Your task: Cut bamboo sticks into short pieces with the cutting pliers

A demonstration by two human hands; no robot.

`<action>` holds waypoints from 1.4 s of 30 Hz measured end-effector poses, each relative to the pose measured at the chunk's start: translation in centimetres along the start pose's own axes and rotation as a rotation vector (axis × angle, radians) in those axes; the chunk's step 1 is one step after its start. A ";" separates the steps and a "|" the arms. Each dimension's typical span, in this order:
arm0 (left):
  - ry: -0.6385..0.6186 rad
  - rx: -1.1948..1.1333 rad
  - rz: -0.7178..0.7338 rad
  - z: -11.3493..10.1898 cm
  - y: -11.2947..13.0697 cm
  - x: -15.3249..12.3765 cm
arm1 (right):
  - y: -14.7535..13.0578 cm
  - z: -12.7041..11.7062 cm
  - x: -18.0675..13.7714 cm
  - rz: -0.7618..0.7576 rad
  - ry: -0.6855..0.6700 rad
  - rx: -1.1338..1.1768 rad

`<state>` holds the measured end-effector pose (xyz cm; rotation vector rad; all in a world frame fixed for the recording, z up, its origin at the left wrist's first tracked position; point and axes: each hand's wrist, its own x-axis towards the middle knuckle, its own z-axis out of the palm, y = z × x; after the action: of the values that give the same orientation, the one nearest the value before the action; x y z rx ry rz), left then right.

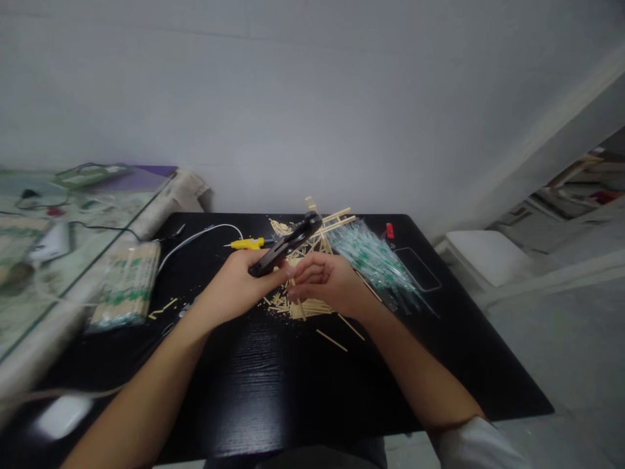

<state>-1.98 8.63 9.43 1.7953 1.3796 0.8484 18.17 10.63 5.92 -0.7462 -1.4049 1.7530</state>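
My left hand [239,283] is closed around a long black tool [288,244] with a slotted body, which points up and to the right; its exact kind I cannot make out. Close beside it, my right hand [327,280] has its fingers curled and pinches a thin wooden stick [299,303]. The fingertips of both hands nearly meet at this stick. Under and behind them lies a pile of short cut wooden sticks [317,307]. A lattice frame of joined sticks [336,221] stands just beyond the hands, partly hidden by the black tool.
A yellow glue-gun-like tool [248,243] with a white cable lies at the back left. Clear-and-green plastic wrappers [375,257] are heaped at right, near a red object [389,230]. At left lies a bag of wrapped sticks [125,283]. A white stool [486,257] stands beyond the black table [254,391].
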 end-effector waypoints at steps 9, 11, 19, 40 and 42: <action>0.320 -0.084 -0.056 -1.0 0.1 -0.3 | -0.5 0.4 -0.6 0.023 -0.036 0.007; 0.375 -0.141 -0.092 -1.6 0.0 -0.4 | -0.9 0.5 -0.7 0.013 -0.030 -0.016; 0.379 -0.155 -0.115 -2.0 -0.2 -0.4 | -2.6 0.7 -1.1 -0.182 0.228 -0.059; 0.209 0.155 0.026 -0.5 1.1 -1.2 | -3.2 1.8 -2.4 -0.327 0.249 -0.084; 0.258 0.281 0.065 -1.0 1.0 -1.2 | -3.0 1.8 -2.5 -0.319 0.255 -0.118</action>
<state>-2.60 7.47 10.74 2.0048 1.6817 0.9875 18.62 7.92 9.21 -0.7328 -1.3741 1.2923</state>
